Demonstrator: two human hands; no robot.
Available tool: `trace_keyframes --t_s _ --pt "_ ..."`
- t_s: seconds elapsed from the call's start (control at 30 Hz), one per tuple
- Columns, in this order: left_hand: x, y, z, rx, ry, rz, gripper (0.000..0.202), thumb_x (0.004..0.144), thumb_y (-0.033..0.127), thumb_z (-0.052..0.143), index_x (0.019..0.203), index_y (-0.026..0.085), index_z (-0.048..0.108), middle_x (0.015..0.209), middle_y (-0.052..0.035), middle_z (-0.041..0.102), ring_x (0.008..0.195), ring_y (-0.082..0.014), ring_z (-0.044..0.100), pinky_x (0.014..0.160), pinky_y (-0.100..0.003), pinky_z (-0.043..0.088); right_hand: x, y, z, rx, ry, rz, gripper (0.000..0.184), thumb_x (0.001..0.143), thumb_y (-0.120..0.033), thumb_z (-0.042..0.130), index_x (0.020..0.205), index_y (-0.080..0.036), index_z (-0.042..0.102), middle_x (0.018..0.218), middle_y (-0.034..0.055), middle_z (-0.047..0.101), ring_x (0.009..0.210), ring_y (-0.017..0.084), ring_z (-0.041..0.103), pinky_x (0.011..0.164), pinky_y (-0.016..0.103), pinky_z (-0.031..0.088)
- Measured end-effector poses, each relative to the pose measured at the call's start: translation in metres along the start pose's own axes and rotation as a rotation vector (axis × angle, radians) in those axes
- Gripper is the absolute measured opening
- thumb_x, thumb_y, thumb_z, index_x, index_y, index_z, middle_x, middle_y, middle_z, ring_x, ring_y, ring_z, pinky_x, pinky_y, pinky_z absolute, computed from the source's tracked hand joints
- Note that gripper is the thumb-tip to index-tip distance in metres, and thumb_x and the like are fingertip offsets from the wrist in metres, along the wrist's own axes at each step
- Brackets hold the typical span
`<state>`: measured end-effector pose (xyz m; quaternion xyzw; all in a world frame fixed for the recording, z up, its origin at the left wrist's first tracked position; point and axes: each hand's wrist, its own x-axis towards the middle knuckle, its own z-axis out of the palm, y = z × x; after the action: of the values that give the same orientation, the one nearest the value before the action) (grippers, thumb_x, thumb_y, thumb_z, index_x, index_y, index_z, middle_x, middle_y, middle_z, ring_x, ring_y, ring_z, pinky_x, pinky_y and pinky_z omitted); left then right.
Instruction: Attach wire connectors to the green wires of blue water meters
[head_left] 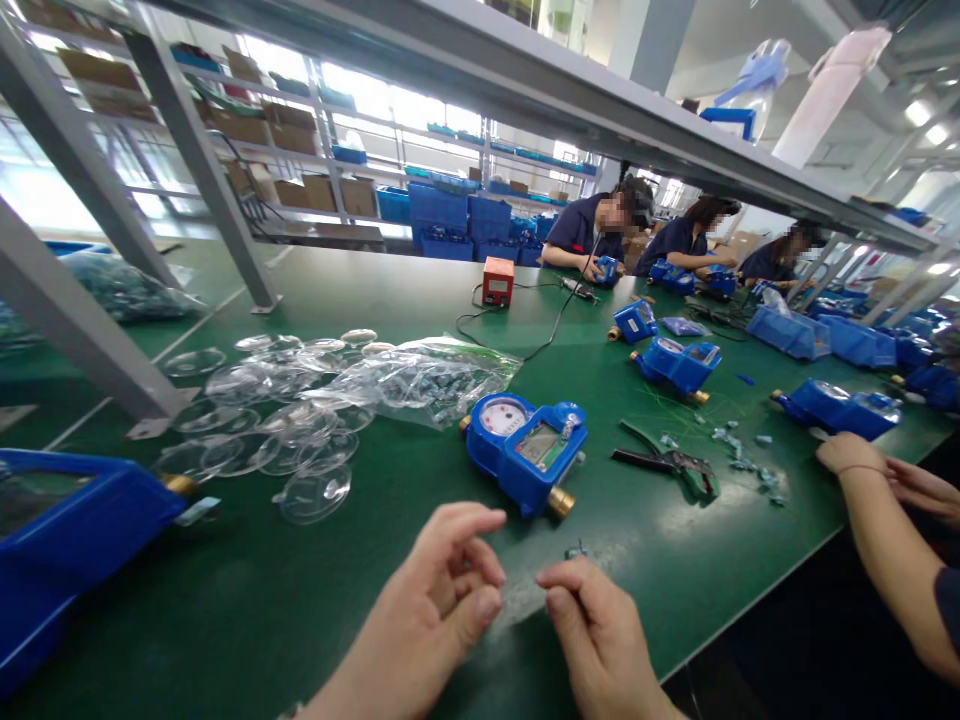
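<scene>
Lower left edge: one blue casing [67, 540], partly out of frame. Left of centre: clear discs [300, 440], piled. Lower centre: left hand [439, 595], thumb and forefinger apart, nothing visible between. Centre: one blue meter [519, 455], above both hands, long axis upper left to lower right; left forefinger nearer. Lower centre-right: right hand [604, 625], thumb and forefinger nearly meeting; any pinched item indiscernible. Right of centre: pliers [679, 464].

Both hands [431, 600] are bare; what looks like a band [293, 711] (mostly cut off) edges the left wrist.
</scene>
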<state>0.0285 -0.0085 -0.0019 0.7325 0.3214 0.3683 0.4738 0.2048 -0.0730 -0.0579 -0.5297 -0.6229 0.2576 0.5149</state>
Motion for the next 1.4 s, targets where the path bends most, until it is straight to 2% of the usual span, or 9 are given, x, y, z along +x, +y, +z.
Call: trace_keyframes --t_s 0.03,0.1,0.17,0.23,0.3,0.47,0.63,0.83,1.4 --pt "0.011 -0.001 -0.013 0.168 0.052 0.073 0.047 0.083 0.035 0.057 0.127 0.028 0.042 0.118 -0.0081 0.047 0.093 -0.0199 0.058 0.083 -0.035 0.051 0.003 0.001 -0.004 -0.039 0.032 -0.018 0.015 0.089 -0.025 0.046 0.093 -0.026 0.060 0.078 0.0026 0.061 0.070 0.018 0.059 0.063 0.029 0.047" --pt "0.039 -0.006 -0.038 0.624 0.097 0.241 0.058 0.076 0.034 0.066 0.129 0.031 0.043 0.134 -0.0081 0.036 0.118 -0.0291 0.043 0.102 -0.049 0.035 0.007 0.003 -0.016 -0.111 0.077 -0.052 0.017 0.089 -0.025 0.046 0.094 -0.026 0.063 0.078 0.0030 0.060 0.072 0.018 0.057 0.064 0.030 0.045" --pt "0.070 -0.014 -0.054 0.918 0.017 0.345 0.060 0.075 0.032 0.067 0.130 0.033 0.043 0.140 -0.0069 0.031 0.129 -0.0354 0.027 0.106 -0.059 0.019 0.010 0.003 -0.029 -0.182 0.107 -0.070 0.019 0.089 -0.026 0.047 0.100 -0.026 0.064 0.077 0.0037 0.058 0.072 0.019 0.056 0.064 0.031 0.045" --pt "0.096 -0.024 -0.058 1.022 -0.093 0.423 0.065 0.073 0.033 0.068 0.132 0.031 0.041 0.142 -0.0074 0.030 0.132 -0.0363 0.023 0.106 -0.060 0.018 0.012 0.002 -0.041 -0.256 0.151 -0.078 0.019 0.089 -0.027 0.050 0.100 -0.025 0.065 0.075 0.0041 0.056 0.072 0.019 0.055 0.064 0.032 0.044" --pt "0.109 -0.034 -0.052 1.039 -0.143 0.459 0.067 0.073 0.033 0.068 0.134 0.029 0.040 0.143 -0.0090 0.031 0.131 -0.0346 0.025 0.106 -0.056 0.024 0.015 0.000 -0.051 -0.332 0.215 -0.105 0.016 0.087 -0.027 0.053 0.096 -0.024 0.066 0.072 0.0038 0.055 0.069 0.018 0.053 0.062 0.032 0.044" --pt "0.096 -0.045 -0.016 1.042 0.008 0.423 0.060 0.078 0.031 0.064 0.134 0.024 0.041 0.137 -0.0157 0.032 0.123 -0.0365 0.029 0.102 -0.056 0.028 0.029 -0.003 -0.073 -0.540 0.286 -0.237 0.012 0.087 -0.026 0.056 0.091 -0.021 0.066 0.071 0.0029 0.054 0.069 0.017 0.050 0.064 0.031 0.042" --pt "0.079 -0.041 0.010 1.145 0.194 0.333 0.059 0.075 0.035 0.066 0.130 0.025 0.046 0.132 -0.0177 0.036 0.114 -0.0381 0.033 0.096 -0.055 0.035 0.049 -0.005 -0.080 -0.766 0.215 -0.295 0.014 0.089 -0.025 0.053 0.087 -0.017 0.064 0.075 0.0049 0.052 0.073 0.018 0.048 0.069 0.034 0.040" --pt "0.080 -0.043 0.012 1.177 0.221 0.344 0.057 0.076 0.037 0.065 0.129 0.028 0.047 0.132 -0.0166 0.035 0.113 -0.0378 0.035 0.093 -0.054 0.038 0.061 -0.003 -0.076 -0.854 0.141 -0.300 0.014 0.089 -0.024 0.052 0.085 -0.016 0.062 0.074 0.0044 0.050 0.072 0.017 0.045 0.068 0.033 0.039" --pt "0.077 -0.049 0.011 1.166 0.215 0.337 0.056 0.078 0.039 0.062 0.130 0.031 0.044 0.133 -0.0147 0.035 0.115 -0.0393 0.034 0.091 -0.055 0.038 0.066 -0.005 -0.066 -0.910 0.093 -0.296 0.017 0.090 -0.025 0.049 0.084 -0.016 0.062 0.072 0.0050 0.050 0.071 0.018 0.045 0.067 0.033 0.039"
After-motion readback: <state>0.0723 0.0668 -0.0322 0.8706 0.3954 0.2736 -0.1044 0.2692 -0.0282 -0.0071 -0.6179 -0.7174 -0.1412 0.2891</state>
